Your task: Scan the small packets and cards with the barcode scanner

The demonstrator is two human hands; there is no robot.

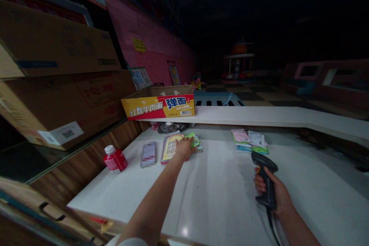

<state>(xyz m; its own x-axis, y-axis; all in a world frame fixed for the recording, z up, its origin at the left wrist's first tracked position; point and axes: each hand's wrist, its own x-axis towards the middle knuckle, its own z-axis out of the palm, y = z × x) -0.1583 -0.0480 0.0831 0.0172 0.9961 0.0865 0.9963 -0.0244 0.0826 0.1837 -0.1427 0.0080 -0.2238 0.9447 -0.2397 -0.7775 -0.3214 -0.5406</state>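
My left hand [184, 148] reaches forward with its fingers apart, palm down over a pile of green packets [196, 140] and touching it. Left of those packets lies a yellow card with printed codes [170, 150], partly under my hand. My right hand [278, 192] grips a black barcode scanner [268, 184] by its handle, its cord hanging down. Just beyond the scanner's head is a second pile of pink, white and green packets [250, 140]. Any hold of my left fingertips on a packet is hidden.
A red bottle with a white cap [115, 160] and a blurred, phone-like flat object [148, 154] are on the white table [219, 200]. Behind runs a raised white ledge [259, 115] with an open yellow-red carton [160, 107]. Large cardboard boxes [66, 100] stack at left.
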